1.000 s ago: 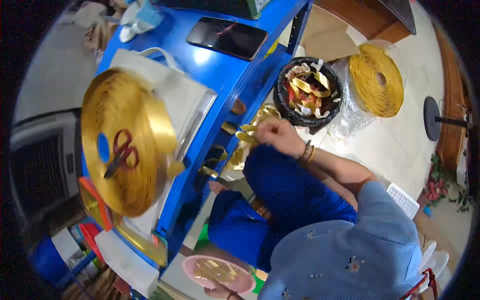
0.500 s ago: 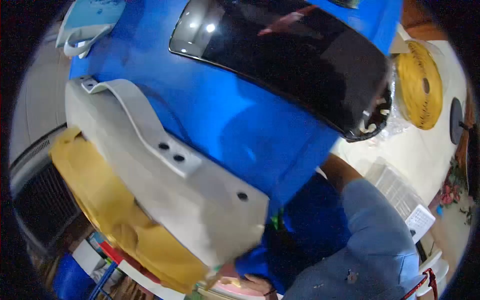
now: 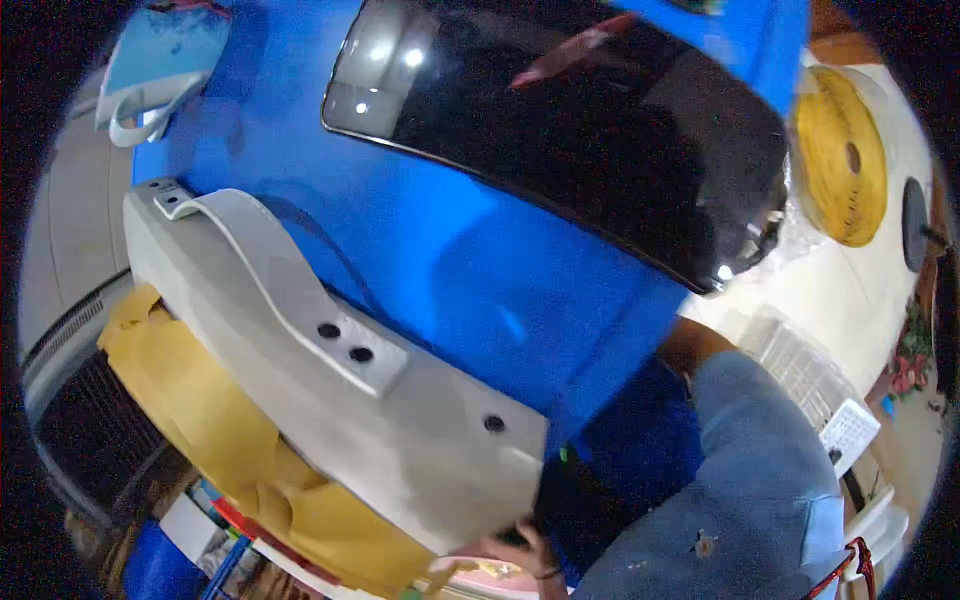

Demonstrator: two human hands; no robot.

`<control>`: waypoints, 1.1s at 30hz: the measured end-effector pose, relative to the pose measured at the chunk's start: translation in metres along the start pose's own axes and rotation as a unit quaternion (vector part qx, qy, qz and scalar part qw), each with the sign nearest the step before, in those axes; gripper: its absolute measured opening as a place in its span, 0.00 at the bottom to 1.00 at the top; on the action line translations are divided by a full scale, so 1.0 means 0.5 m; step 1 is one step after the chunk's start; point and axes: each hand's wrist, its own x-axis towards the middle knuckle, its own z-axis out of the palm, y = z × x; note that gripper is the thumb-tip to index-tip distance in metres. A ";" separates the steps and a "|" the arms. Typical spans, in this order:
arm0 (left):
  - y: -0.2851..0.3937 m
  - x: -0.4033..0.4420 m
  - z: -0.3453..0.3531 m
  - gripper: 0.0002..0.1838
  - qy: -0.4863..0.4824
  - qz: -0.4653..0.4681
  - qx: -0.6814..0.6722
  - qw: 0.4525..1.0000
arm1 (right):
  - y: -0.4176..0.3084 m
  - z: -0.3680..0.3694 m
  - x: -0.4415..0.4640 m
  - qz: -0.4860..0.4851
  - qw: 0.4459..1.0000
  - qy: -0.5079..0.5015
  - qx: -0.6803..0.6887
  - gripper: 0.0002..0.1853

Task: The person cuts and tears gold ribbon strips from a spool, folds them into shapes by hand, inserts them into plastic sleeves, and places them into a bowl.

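My left hand [image 3: 527, 551], a dark band at its wrist, is at the bottom centre by the lower corner of a pale grey panel [image 3: 440, 455]. Its fingers look apart, though blur hides detail; a pink round dish [image 3: 495, 574] lies behind it. The panel has dark round holes and a white strap-like handle [image 3: 255, 235]. Crumpled mustard-yellow material [image 3: 215, 385] runs along its lower side. My right forearm [image 3: 692, 345] comes out of a grey-blue sleeve and passes behind the blue surface [image 3: 400, 240], which hides the hand.
A glossy black panel [image 3: 560, 130] lies on the blue surface and reflects lights. A light-blue mug [image 3: 165, 65] is at upper left. To the right are a yellow roll [image 3: 845, 160], a white basket [image 3: 790, 365] and a white table [image 3: 870, 300]. A dark ribbed unit [image 3: 95, 425] stands at left.
The view has shifted slightly, so the grey panel and mustard material sit lower. My left hand, which lay flatter over the pink dish, is now raised beside the panel's corner.
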 end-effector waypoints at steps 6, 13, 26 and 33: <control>0.129 0.092 0.123 0.48 -0.096 0.162 -0.136 0.973 | -0.288 -0.211 -0.193 -0.288 0.950 0.026 0.113 0.24; 0.241 0.129 0.107 0.37 -0.296 -0.052 -0.629 0.717 | -0.537 -0.410 -0.399 -0.427 0.878 -0.049 0.211 0.11; 0.439 0.047 -0.209 0.13 -0.212 0.237 -0.486 0.814 | -0.515 -0.649 -0.551 -0.407 0.836 0.250 0.269 0.39; 0.545 0.041 -0.529 0.09 -0.373 0.318 -0.645 0.587 | -0.719 -0.488 -0.512 -0.446 0.875 0.048 0.182 0.41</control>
